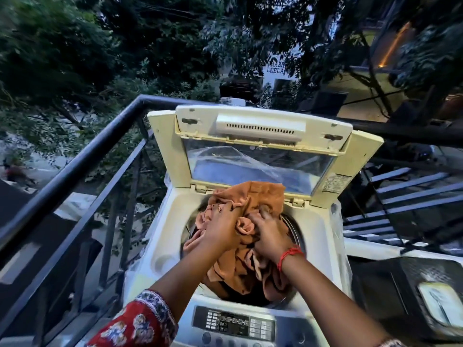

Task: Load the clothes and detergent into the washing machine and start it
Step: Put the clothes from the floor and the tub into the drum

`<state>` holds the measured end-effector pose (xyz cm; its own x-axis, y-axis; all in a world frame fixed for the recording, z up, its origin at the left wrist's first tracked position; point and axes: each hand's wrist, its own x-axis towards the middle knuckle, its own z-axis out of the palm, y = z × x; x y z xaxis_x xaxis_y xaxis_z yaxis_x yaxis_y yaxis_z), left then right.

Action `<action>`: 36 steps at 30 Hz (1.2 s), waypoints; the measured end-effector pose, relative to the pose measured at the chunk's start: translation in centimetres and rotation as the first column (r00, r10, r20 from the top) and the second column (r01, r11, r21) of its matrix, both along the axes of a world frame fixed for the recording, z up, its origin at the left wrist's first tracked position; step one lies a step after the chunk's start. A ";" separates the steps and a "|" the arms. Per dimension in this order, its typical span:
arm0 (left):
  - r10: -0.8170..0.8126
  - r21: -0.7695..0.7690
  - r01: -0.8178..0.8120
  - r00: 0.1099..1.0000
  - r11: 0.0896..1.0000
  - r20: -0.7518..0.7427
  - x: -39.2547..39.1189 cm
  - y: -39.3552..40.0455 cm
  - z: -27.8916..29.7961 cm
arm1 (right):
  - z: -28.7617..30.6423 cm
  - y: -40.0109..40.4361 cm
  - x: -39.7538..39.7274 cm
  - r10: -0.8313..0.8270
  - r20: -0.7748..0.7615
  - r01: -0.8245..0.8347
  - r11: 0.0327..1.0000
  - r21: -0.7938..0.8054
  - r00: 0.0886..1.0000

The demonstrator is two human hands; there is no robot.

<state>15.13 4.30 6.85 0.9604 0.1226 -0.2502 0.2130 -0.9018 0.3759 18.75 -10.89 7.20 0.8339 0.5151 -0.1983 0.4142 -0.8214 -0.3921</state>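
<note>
A white top-loading washing machine (160,249) stands on a balcony with its lid (260,126) raised upright at the back. An orange-brown cloth (260,194) is bunched over the drum opening, part of it hanging inside. My left hand (223,226) and my right hand (270,231) are side by side on top of the bundle, both with fingers closed into the fabric. A red thread circles my right wrist. The control panel (233,321) with its buttons lies at the near edge. No detergent is in view.
A dark metal railing (82,159) runs along the left and behind the machine, with trees and a street beyond. Another dark appliance (406,289) stands close on the right. Metal bars (406,186) lie at the right behind it.
</note>
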 end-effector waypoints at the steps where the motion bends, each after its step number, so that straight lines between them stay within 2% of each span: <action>1: -0.003 0.007 0.003 1.000 1.000 -0.019 0.0 0.0 -0.6 | -0.5 0.0 0.0 0.004 -0.017 -0.004 1.000 -0.007 1.000; 5: 0.006 0.049 -0.004 0.999 0.999 -0.052 -0.4 0.0 -2.4 | -2.2 0.1 -0.1 0.035 -0.043 -0.037 0.998 -0.046 0.998; 9: 0.013 -0.033 -0.017 0.994 0.999 -0.107 0.0 0.5 -2.8 | -2.8 0.3 0.2 0.070 -0.087 -0.072 0.997 -0.011 0.994; 12: -0.033 -0.030 0.029 0.987 0.999 -0.157 0.4 0.4 -2.7 | -3.2 0.3 0.4 0.088 -0.146 -0.092 0.996 -0.021 0.985; 17: -0.110 -0.057 0.104 0.987 0.993 -0.114 0.4 -0.6 -3.1 | -4.0 -0.7 -0.2 0.071 -0.131 -0.080 0.995 -0.059 0.989; 21: -0.177 -0.095 0.169 0.981 0.981 -0.078 0.5 -2.0 -3.2 | -4.0 -2.1 -1.1 -0.001 -0.103 -0.004 0.999 -0.046 0.995; 26: -0.341 -0.102 0.337 0.939 0.936 -0.033 0.7 -5.7 -2.6 | -3.8 -5.0 -2.7 -0.146 -0.064 0.148 0.989 0.022 0.987; 31: -0.528 -0.111 0.526 0.849 0.843 0.015 0.2 -11.2 -2.2 | -3.5 -9.8 -5.8 -0.358 -0.026 0.358 0.933 0.043 0.934; 36: -0.708 -0.135 0.711 0.702 0.691 0.076 -1.7 -19.2 -1.5 | -3.1 -17.3 -10.5 -0.557 0.065 0.557 0.831 0.022 0.828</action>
